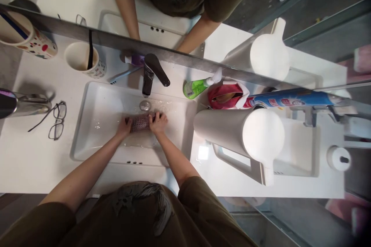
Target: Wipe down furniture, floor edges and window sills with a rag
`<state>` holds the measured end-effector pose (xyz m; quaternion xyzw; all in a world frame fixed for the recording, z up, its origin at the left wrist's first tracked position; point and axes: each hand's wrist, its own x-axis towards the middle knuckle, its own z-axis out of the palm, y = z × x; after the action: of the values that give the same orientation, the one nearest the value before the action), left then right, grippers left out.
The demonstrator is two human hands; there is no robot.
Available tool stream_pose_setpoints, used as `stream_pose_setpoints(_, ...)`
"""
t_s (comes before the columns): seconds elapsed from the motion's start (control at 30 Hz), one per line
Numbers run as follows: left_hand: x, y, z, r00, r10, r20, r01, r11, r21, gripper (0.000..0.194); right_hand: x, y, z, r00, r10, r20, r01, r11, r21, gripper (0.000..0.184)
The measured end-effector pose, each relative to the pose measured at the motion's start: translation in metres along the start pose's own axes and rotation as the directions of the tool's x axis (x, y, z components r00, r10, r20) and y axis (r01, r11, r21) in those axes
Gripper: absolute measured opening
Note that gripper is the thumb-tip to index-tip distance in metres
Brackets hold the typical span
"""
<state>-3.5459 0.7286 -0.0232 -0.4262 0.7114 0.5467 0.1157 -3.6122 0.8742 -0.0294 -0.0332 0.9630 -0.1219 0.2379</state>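
Observation:
A brownish-mauve piece with a knit-like or mesh texture [140, 122] stretches between my hands, low in the white sink basin [95, 123]. Its exact kind cannot be made out. My left hand [124, 126] grips its left end with fingers curled. Over its right end, my right hand [158, 122] is closed, the thumb and fingers around the edge. Shallow water lies in the basin around it. Just beyond the piece sits the round metal drain plug [145, 105], below the dark faucet [150, 73].
Left of the basin are eyeglasses [57, 120], a metal container [31, 104] and patterned cups [84, 59]. Behind it lies a blue toothbrush [126, 74]. A green soap bottle [197, 87], red pouch [226, 95] and large white pitcher [223, 125] stand right. A mirror [174, 34] runs along the back.

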Motion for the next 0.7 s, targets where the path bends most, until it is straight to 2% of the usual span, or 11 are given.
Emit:
stream_pose_setpoints(0.07,-0.004,-0.001,-0.004,0.992,0.124,-0.007,-0.115,0.944,0.309,0.062,0.006,0.008,0.01,0.998,-0.039,-0.038,0.037,0.998,-0.048,0.057)
stream_pose_setpoints(0.13,-0.007,-0.004,-0.003,0.968,0.227,0.107,-0.242,0.733,0.636,0.064,0.005,0.009,0.025,0.975,-0.213,0.067,0.218,0.974,-0.063,0.055)
stream_pose_setpoints(0.2,-0.008,-0.008,-0.001,0.937,0.237,0.258,-0.347,0.528,0.775,0.062,0.003,0.008,0.038,0.908,-0.388,0.156,0.399,0.916,-0.046,0.052)
stream_pose_setpoints(0.27,-0.007,-0.011,-0.002,0.914,0.248,0.321,-0.403,0.462,0.79,0.058,0.003,0.008,0.044,0.921,-0.375,0.11,0.382,0.922,-0.061,0.049)
stream_pose_setpoints(0.33,-0.006,-0.014,-0.006,0.91,0.303,0.283,-0.405,0.5,0.766,0.052,0.006,0.01,0.043,0.976,-0.219,0.002,0.218,0.972,-0.088,0.051)
stream_pose_setpoints(0.37,-0.005,-0.015,-0.008,0.916,0.329,0.227,-0.381,0.547,0.745,0.05,0.008,0.012,0.041,0.982,-0.187,-0.012,0.186,0.979,-0.086,0.052)
stream_pose_setpoints(0.47,-0.004,-0.014,-0.01,0.949,0.315,0.035,-0.273,0.756,0.595,0.049,0.016,0.016,0.032,0.925,-0.366,0.103,0.371,0.928,-0.035,0.051)
stream_pose_setpoints(0.53,0.0,-0.012,-0.006,0.975,0.215,-0.046,-0.178,0.894,0.411,0.051,0.02,0.016,0.024,0.937,-0.334,0.102,0.335,0.942,0.004,0.049)
stream_pose_setpoints(0.6,0.005,-0.008,0.001,0.992,0.117,-0.048,-0.102,0.962,0.252,0.051,0.019,0.007,0.017,0.989,-0.139,0.041,0.137,0.989,0.057,0.047)
stream_pose_setpoints(0.63,0.007,-0.007,0.005,0.996,0.087,-0.028,-0.08,0.976,0.201,0.049,0.014,0.0,0.015,0.995,-0.092,0.027,0.089,0.991,0.102,0.046)
stream_pose_setpoints(0.7,0.008,-0.004,0.011,0.997,0.066,0.04,-0.071,0.988,0.136,0.043,-0.005,-0.02,0.012,0.98,-0.193,0.046,0.18,0.963,0.202,0.039)
